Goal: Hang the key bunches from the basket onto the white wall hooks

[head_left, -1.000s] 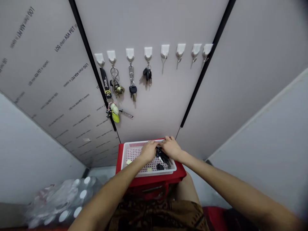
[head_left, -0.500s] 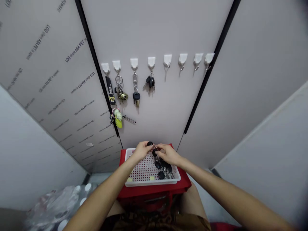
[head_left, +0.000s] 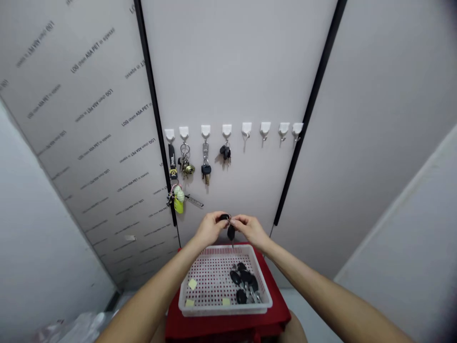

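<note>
A small bunch of black-headed keys (head_left: 231,233) on a metal ring is held up between my two hands, above the far edge of a white basket (head_left: 228,310). My left hand (head_left: 210,228) pinches one black key head. With thumb and forefinger, my right hand (head_left: 251,230) grips the ring beside it, and another key dangles below. Inside the basket, a heap of black-headed keys (head_left: 245,282) lies on the right side. Small pale yellow paper squares (head_left: 193,284) are on its perforated floor.
White hooks (head_left: 246,128) run in a row across the wall. Key bunches (head_left: 206,170) hang from the left ones, including a black strap (head_left: 173,162) with a yellow-green tag. The basket rests on a red box (head_left: 280,309). Clear plastic (head_left: 80,326) lies at lower left.
Both hands have lifted the key bunch up from the basket, toward the wall. The view has tilted, so the hooks and basket now sit lower in the picture.
</note>
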A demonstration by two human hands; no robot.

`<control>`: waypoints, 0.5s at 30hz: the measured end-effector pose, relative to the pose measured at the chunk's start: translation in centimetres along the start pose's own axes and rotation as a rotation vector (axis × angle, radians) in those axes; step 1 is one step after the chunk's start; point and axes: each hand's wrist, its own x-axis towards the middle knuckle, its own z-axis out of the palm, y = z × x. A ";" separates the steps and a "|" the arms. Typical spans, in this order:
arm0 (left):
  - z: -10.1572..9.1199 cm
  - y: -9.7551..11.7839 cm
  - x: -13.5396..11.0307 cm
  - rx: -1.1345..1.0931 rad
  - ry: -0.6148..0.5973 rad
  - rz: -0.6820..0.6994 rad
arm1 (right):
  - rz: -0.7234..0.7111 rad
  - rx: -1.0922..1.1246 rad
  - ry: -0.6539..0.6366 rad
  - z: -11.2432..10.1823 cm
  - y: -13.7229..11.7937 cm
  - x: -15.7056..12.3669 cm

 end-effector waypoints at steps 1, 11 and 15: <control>-0.2 0.5 0.2 0.071 0.006 0.036 | 0.016 0.005 0.036 -0.2 -0.5 0.2; -1.1 9.2 5.1 0.426 0.225 0.330 | -0.185 -0.087 0.425 -4.9 -10.3 4.9; -0.9 12.3 7.0 0.489 0.306 0.434 | -0.246 -0.205 0.579 -6.6 -14.4 7.7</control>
